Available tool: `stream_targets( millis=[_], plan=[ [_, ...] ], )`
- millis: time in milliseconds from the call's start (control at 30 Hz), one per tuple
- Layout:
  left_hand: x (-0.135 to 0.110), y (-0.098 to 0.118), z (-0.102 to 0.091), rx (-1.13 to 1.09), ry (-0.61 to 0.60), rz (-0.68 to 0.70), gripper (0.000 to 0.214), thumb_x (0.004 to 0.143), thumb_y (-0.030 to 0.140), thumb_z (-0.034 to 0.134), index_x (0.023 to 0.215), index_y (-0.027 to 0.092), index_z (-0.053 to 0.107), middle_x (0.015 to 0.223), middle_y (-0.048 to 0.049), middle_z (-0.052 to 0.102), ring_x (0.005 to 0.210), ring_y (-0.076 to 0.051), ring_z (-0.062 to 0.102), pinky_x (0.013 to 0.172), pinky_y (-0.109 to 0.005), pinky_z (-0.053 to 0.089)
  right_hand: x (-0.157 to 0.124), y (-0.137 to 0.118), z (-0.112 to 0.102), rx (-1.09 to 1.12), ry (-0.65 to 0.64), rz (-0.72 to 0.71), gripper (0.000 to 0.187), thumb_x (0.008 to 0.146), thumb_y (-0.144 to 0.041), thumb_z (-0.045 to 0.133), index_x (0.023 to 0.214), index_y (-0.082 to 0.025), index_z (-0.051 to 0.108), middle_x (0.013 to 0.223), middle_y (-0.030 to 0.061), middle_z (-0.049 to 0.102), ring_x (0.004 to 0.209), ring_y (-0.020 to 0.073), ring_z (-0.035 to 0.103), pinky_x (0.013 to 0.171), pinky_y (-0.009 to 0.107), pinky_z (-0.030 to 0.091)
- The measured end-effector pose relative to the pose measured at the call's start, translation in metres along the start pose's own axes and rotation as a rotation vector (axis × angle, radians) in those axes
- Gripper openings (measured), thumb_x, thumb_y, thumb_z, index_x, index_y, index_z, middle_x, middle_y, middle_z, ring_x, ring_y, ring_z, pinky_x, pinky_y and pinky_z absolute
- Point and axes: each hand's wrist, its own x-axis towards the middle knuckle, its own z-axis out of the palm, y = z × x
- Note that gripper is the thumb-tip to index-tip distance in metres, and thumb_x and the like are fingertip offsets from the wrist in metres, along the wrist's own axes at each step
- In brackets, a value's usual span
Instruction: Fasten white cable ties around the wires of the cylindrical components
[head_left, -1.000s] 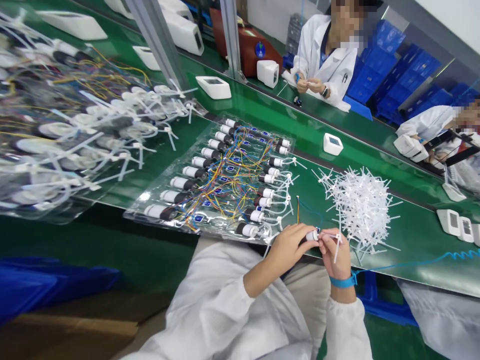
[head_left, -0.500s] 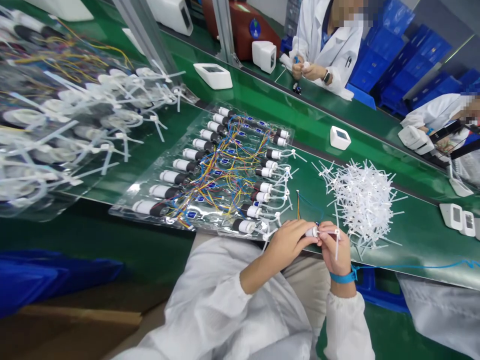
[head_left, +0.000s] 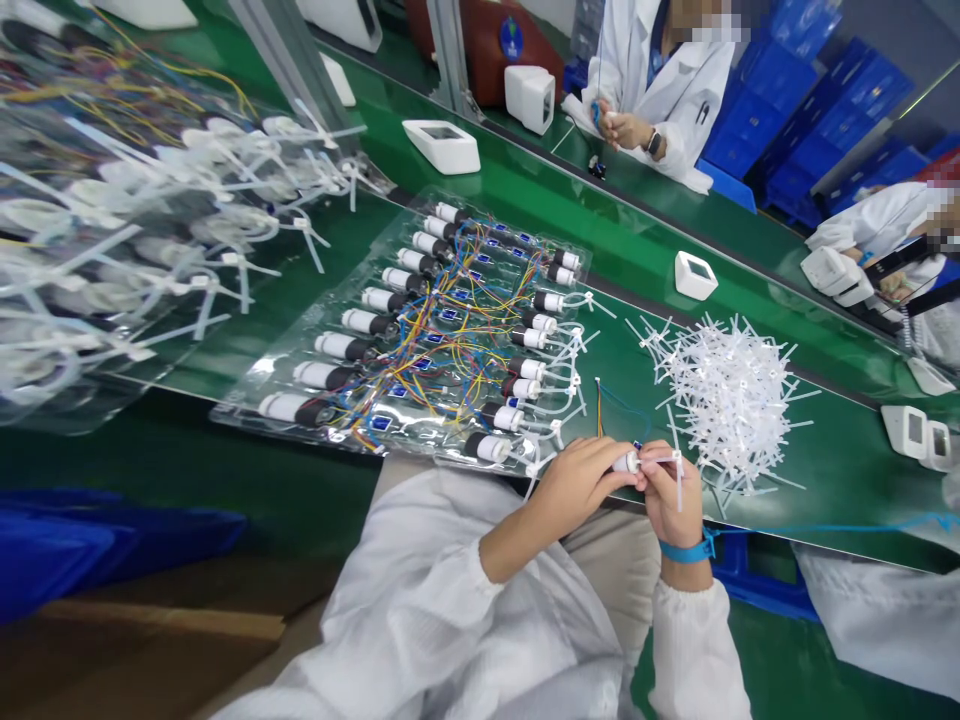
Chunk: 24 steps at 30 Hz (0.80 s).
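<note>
Near the front edge of the bench, my left hand [head_left: 576, 487] is closed around a small white-ended motor [head_left: 625, 462]; its body is mostly covered by the fingers. My right hand [head_left: 670, 492] pinches a thin white tube with a small branched connector [head_left: 677, 458] against the motor's end. Whether the tube sits on the motor cannot be made out. A strip of coloured wires [head_left: 599, 408] lies just behind my left hand. Left of it, a clear plastic tray [head_left: 247, 392] holds rows of black-and-white motors with tangled wires, several bearing looped white tubes.
A heap of white tube pieces [head_left: 731, 405] lies right of my hands. More wired, tubed parts [head_left: 150, 210] fill the left side, blurred. White devices with screens [head_left: 442, 146] stand along the green bench. Across it, a co-worker's hands [head_left: 626, 130] handle a part. A blue cord runs from my right wristband [head_left: 688, 550].
The view has shifted slightly. Both hands keep nearly the same grip on the motor and the white tube, with only a small movement of the right fingers.
</note>
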Motion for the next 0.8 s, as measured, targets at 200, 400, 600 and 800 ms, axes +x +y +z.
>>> stream_targets(
  millis=[200, 400, 600, 800],
  plan=[
    [-0.0008, -0.0035, 0.0012, 0.011, -0.01, 0.017, 0.026, 0.116, 0.041, 0.056, 0.12, 0.024, 0.075, 0.111, -0.005, 0.081, 0.103, -0.023, 0.074, 0.095, -0.034, 0.052, -0.0008, 0.0015, -0.0009, 0.008, 0.005, -0.01, 0.018, 0.08, -0.031, 0.094, 0.081, -0.022, 0.079, 0.088, 0.0026, 0.07, 0.059, 0.0131, 0.056, 0.056, 0.031, 0.05],
    [-0.0016, -0.0055, -0.0012, 0.009, -0.033, 0.032, 0.029, 0.116, 0.042, 0.054, 0.115, 0.024, 0.077, 0.11, -0.0059, 0.08, 0.102, -0.024, 0.073, 0.094, -0.035, 0.052, 0.0003, 0.0015, -0.0006, -0.001, 0.001, 0.014, 0.016, 0.077, -0.028, 0.096, 0.078, -0.023, 0.081, 0.087, 0.0023, 0.07, 0.058, 0.0137, 0.057, 0.055, 0.032, 0.052],
    [-0.0012, -0.0049, -0.0029, 0.007, -0.063, 0.023, 0.029, 0.116, 0.041, 0.053, 0.113, 0.024, 0.077, 0.109, -0.0055, 0.079, 0.101, -0.023, 0.072, 0.095, -0.034, 0.052, 0.0005, 0.0028, -0.0031, -0.035, -0.011, 0.004, 0.012, 0.078, -0.029, 0.096, 0.081, -0.024, 0.085, 0.088, 0.0024, 0.071, 0.059, 0.014, 0.059, 0.056, 0.032, 0.054],
    [-0.0008, -0.006, -0.0048, 0.019, -0.095, 0.043, 0.032, 0.116, 0.043, 0.053, 0.108, 0.023, 0.076, 0.109, -0.0058, 0.078, 0.101, -0.023, 0.071, 0.093, -0.034, 0.05, 0.0001, 0.0046, -0.0084, -0.054, -0.054, 0.013, 0.014, 0.079, -0.031, 0.098, 0.086, -0.024, 0.088, 0.092, 0.0029, 0.072, 0.06, 0.0142, 0.062, 0.057, 0.033, 0.055]
  ],
)
